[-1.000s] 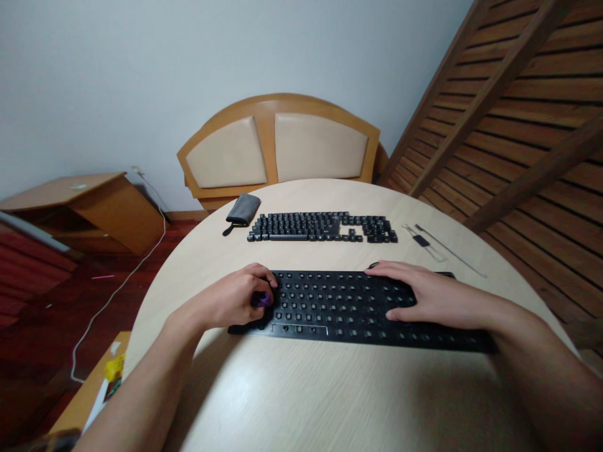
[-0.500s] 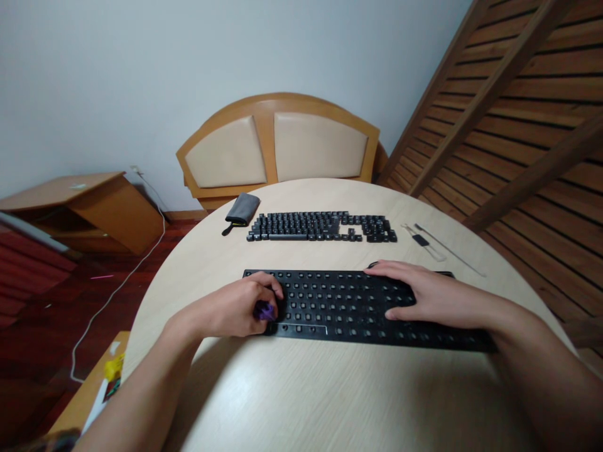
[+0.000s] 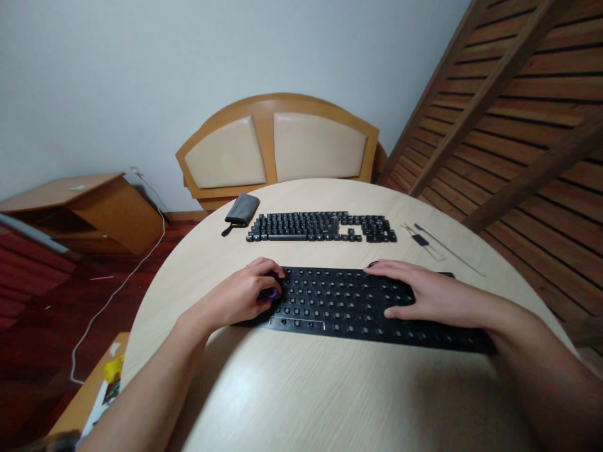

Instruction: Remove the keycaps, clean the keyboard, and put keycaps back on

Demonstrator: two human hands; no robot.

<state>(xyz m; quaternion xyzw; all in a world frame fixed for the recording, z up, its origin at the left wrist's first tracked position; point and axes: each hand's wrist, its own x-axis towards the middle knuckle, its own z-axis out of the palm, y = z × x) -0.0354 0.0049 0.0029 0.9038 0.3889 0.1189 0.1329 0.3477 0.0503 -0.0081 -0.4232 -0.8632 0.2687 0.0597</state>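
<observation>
A black keyboard with its keycaps off lies across the near part of the table, its rows of bare switches showing. At its left end, my left hand is closed around a soft purple lump, like cleaning putty, pressed over the switches. Fingers hide most of that lump. My right hand rests on the right half of the keyboard, fingers stretched along its far edge and thumb apart on the switches. Behind the keyboard, the removed black keycaps stand in keyboard-shaped rows.
A grey pouch lies left of the keycaps on the round table. To their right are a wire keycap puller and a thin metal rod. A chair stands behind, and a slatted wooden panel at right.
My left hand has moved slightly away from me along the keyboard's left end, with the purple lump in it. The keyboard's left end has shifted slightly. My right hand has stayed in place.
</observation>
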